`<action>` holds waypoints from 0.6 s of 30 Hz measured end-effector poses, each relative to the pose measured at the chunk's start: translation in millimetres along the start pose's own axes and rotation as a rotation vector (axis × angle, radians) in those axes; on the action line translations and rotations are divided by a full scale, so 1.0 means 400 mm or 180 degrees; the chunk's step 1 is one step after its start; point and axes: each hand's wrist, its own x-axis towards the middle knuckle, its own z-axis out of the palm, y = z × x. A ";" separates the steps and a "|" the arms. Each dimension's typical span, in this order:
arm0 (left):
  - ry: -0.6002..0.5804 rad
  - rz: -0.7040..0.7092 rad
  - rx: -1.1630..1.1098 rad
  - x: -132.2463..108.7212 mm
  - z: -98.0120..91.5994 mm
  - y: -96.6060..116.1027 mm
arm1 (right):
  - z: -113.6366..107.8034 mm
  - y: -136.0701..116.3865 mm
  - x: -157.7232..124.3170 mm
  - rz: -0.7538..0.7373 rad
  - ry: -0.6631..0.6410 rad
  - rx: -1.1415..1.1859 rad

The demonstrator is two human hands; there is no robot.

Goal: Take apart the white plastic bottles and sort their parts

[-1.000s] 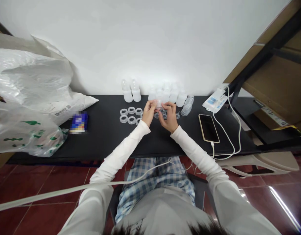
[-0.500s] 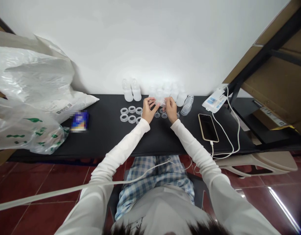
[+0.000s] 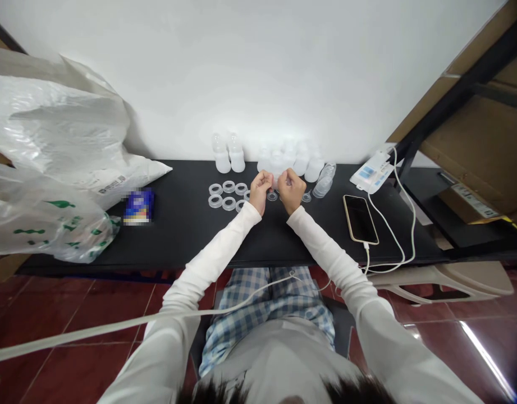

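Observation:
My left hand (image 3: pixel 261 192) and my right hand (image 3: pixel 291 189) are close together over the back half of the table, fingers curled in. Whatever is pinched between them is too small and pale to make out. Right behind them stand several white translucent bottles (image 3: pixel 301 158). Left of my left hand lie several translucent screw rings (image 3: pixel 228 203) in two rows. Small clear discs (image 3: pixel 272 196), perhaps bottle nipples, lie around and partly under my hands. A nested stack of clear domed caps (image 3: pixel 324 180) leans to the right.
Two bottles with clear domed tops (image 3: pixel 222 154) stand against the wall. At left are large plastic bags (image 3: pixel 56 123) and a blue packet (image 3: pixel 138 206). On the right lie a phone (image 3: pixel 361 219) on a white cable and a white power strip (image 3: pixel 371 170). The black table (image 3: pixel 178 235) has its front edge near my lap.
Both hands have curled in more tightly, with the fingers folded and the right knuckles turned up. The translucent piece seen between them before is now mostly covered. The view has shifted slightly.

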 end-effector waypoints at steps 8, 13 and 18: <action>-0.0439 -0.1112 -0.0374 0.036 -0.034 0.050 | -0.033 0.071 0.035 -0.1426 -0.1220 -0.0758; -0.0569 -0.2083 -0.0080 0.074 -0.073 0.067 | -0.064 0.074 0.033 -0.2020 -0.1954 -0.0761; -0.0536 -0.1450 0.0263 0.076 -0.090 0.056 | -0.097 0.081 0.022 -0.1992 -0.2244 -0.0430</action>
